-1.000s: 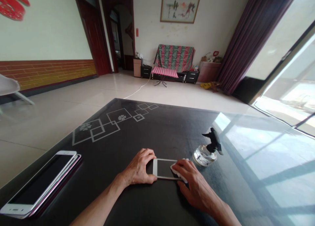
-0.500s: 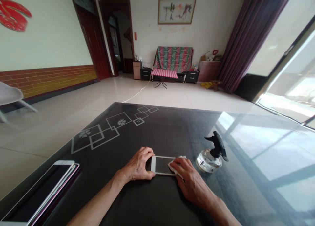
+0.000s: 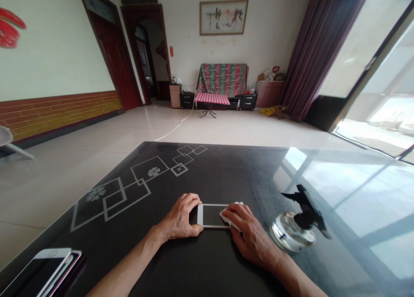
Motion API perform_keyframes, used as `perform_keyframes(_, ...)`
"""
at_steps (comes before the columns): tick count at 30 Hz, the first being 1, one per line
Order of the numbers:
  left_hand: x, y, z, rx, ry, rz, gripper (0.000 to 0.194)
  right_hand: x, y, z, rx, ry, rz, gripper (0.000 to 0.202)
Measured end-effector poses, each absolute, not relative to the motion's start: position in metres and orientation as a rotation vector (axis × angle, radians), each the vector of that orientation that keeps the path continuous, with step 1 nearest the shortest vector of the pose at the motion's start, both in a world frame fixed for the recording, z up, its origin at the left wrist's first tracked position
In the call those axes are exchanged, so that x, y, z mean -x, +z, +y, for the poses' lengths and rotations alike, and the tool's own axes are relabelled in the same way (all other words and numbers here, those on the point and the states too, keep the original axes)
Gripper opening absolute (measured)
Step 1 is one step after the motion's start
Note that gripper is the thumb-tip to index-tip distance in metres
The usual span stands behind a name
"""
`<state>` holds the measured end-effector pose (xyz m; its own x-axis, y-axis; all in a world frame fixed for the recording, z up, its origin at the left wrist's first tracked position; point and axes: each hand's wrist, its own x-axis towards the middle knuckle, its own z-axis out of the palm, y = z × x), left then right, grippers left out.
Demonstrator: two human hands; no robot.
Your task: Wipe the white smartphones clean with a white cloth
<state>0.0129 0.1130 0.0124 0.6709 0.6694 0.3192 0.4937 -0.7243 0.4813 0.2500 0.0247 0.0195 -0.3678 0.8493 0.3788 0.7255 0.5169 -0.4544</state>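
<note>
A white-framed phone [image 3: 211, 216] lies on the black table [image 3: 194, 172], its dark screen facing up. My left hand [image 3: 181, 217] grips the phone's left end between thumb and fingers. At the other end, my right hand [image 3: 247, 230] presses a white cloth [image 3: 230, 219] on the screen, its fingers covering much of the cloth and hiding that end of the phone. To the right of my right hand stands a clear spray bottle [image 3: 291, 231] with a black trigger head.
Several phones [image 3: 42, 267] lie stacked at the table's lower left. Beyond the table are a small table with a checked cover [image 3: 212, 98], a cloth-draped object [image 3: 223, 79] and low black drawers [image 3: 248, 101]. A chair [image 3: 6, 137] stands far left.
The camera view has shifted, so the stacked phones and the spray bottle appear lower and farther out. Both hands keep nearly the same place on the phone and cloth.
</note>
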Motion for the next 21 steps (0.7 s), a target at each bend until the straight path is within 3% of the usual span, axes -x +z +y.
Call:
perform_keyframes(16,-0.01,0.005,0.119,-2.576,0.69,0.92,0.048,-0.253,0.018,0.028,1.21,0.339,-2.107,0.034)
perform_keyframes(21,-0.008,-0.003,0.123,-2.635,0.69,0.905,0.046,-0.263,0.008,0.031,1.23,0.403,-1.805,0.027)
